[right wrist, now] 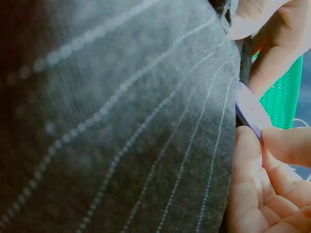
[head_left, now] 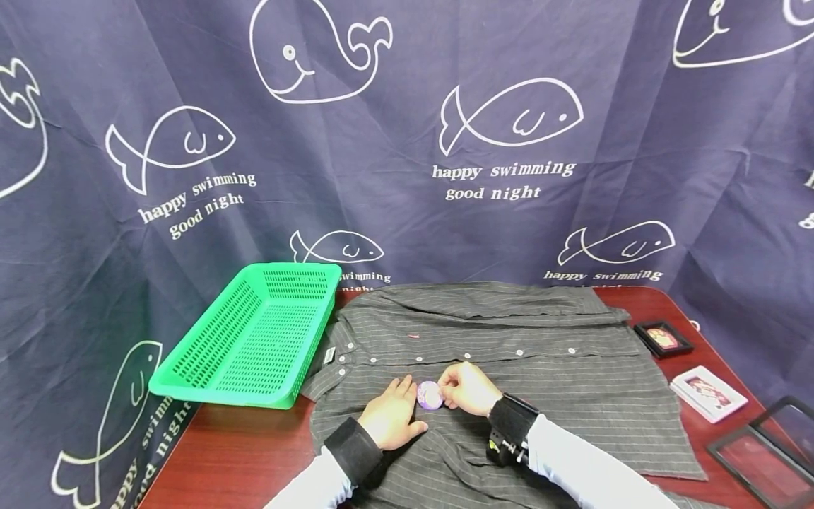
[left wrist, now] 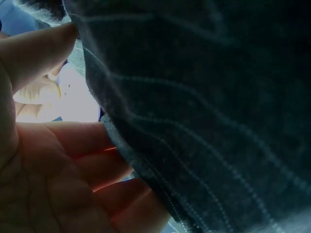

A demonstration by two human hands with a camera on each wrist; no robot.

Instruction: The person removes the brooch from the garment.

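Observation:
A dark grey pinstriped shirt [head_left: 559, 403] lies spread over the table, its collar to the left and white buttons along the placket. A round purple-and-white badge [head_left: 429, 395] is on the shirt front. My right hand [head_left: 469, 389] pinches the badge's right edge between thumb and finger; in the right wrist view the badge [right wrist: 251, 109] shows nearly edge-on. My left hand [head_left: 391, 413] rests on the cloth with fingers extended, just left of the badge. The left wrist view is dark, with the striped cloth [left wrist: 194, 126] covering much of it. The badge's back is hidden.
A green plastic basket [head_left: 299, 367] stands at the left on the red-brown table [head_left: 222, 452]. Along the right edge lie a black-framed picture [head_left: 663, 339], a white-framed picture [head_left: 709, 393] and dark open frames [head_left: 766, 463]. A blue printed curtain [head_left: 407, 141] hangs behind.

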